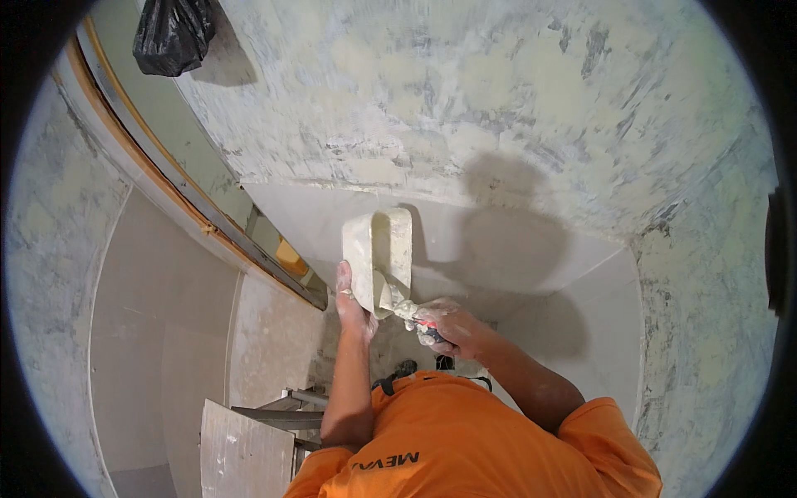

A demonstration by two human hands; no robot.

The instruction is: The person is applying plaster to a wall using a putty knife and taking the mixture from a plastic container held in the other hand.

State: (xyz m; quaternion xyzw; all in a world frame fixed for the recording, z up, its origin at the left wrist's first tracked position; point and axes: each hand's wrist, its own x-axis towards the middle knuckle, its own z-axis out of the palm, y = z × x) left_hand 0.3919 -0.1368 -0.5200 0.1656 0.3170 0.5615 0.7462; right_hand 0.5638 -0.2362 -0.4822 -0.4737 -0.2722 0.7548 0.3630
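Observation:
My left hand grips a long white mud pan near its lower end, thumb along the outer side. Dried and wet compound smears the pan's walls. In my right hand is a putty knife with a red and black handle, fingers wrapped round it. Its blade end, coated with pale compound, reaches into the near end of the pan. White residue covers the fingers of both hands. How much compound lies deep in the pan is hard to make out.
Patchy plastered wall rises ahead, above smooth light tiles. A black plastic bag hangs at upper left, beside a wooden door frame. Below left stand a metal-framed stand and a pale board. Something yellow shows through the doorway.

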